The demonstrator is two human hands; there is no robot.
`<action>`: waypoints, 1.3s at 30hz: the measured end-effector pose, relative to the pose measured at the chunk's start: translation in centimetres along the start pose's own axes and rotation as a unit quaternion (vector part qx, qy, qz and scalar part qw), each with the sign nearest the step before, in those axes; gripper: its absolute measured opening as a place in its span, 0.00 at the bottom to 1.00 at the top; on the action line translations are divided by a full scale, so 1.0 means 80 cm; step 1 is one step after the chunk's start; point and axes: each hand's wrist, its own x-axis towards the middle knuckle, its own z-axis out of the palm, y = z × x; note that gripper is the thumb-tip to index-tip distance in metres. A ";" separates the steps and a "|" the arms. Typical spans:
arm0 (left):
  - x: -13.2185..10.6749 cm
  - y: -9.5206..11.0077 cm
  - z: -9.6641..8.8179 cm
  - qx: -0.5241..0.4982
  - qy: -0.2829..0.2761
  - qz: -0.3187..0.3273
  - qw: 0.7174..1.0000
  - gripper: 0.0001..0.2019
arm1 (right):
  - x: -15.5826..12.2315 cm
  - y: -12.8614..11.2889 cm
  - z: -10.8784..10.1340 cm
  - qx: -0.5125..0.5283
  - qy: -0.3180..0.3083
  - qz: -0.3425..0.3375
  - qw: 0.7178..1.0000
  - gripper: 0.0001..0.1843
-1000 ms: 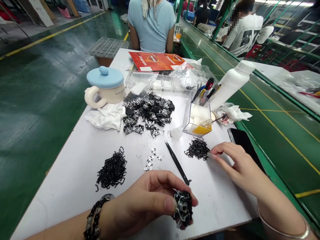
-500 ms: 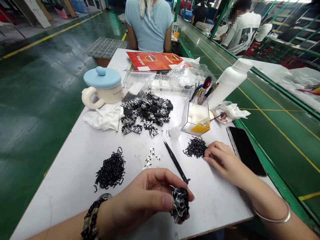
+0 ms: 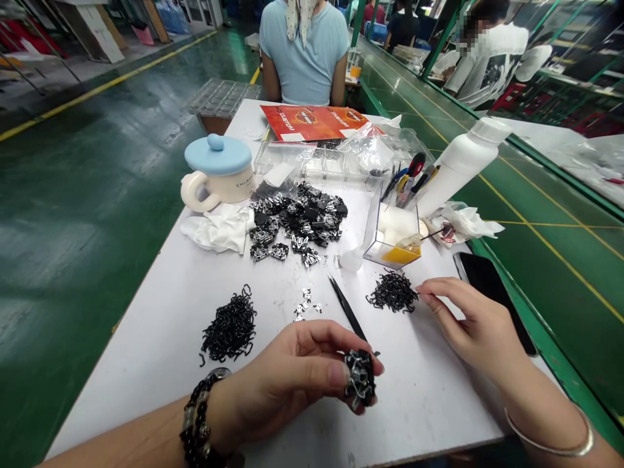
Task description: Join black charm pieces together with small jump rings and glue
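My left hand (image 3: 312,370) holds a small black-and-silver part (image 3: 359,380) between thumb and fingers, above the near side of the table. My right hand (image 3: 468,318) has thumb and forefinger pinched at the right edge of a pile of small black curved pieces (image 3: 394,290); anything in that pinch is too small to make out. A larger pile of black curved pieces (image 3: 229,327) lies left of my left hand. Black tweezers (image 3: 347,307) rest beyond the left hand, beside a few tiny silver pieces (image 3: 305,300). Farther back is a heap of black-and-silver parts (image 3: 307,218).
A lidded mug (image 3: 219,172) and crumpled tissue (image 3: 217,229) stand at the left. At the right are a clear tool box (image 3: 394,231), a white bottle (image 3: 461,166) and a phone (image 3: 494,296). Red printed card (image 3: 312,122) lies at the back, before a seated person (image 3: 305,55).
My right hand has drawn slightly right, off the small pile, its fingertips still pinched. The left hand keeps hold of the black-and-silver part. The whole view has shifted a little.
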 end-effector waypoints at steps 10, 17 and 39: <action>0.002 0.004 0.003 0.016 0.051 0.042 0.998 0.11 | 0.029 -0.094 -0.024 0.349 -0.019 0.024 0.937 0.11; 0.001 0.005 0.004 0.012 0.051 0.060 0.997 0.12 | 0.037 -0.121 0.018 0.554 -0.073 0.147 0.816 0.03; 0.003 0.003 0.002 0.042 0.110 0.082 0.990 0.11 | 0.027 -0.124 0.027 0.417 -0.020 0.140 0.898 0.06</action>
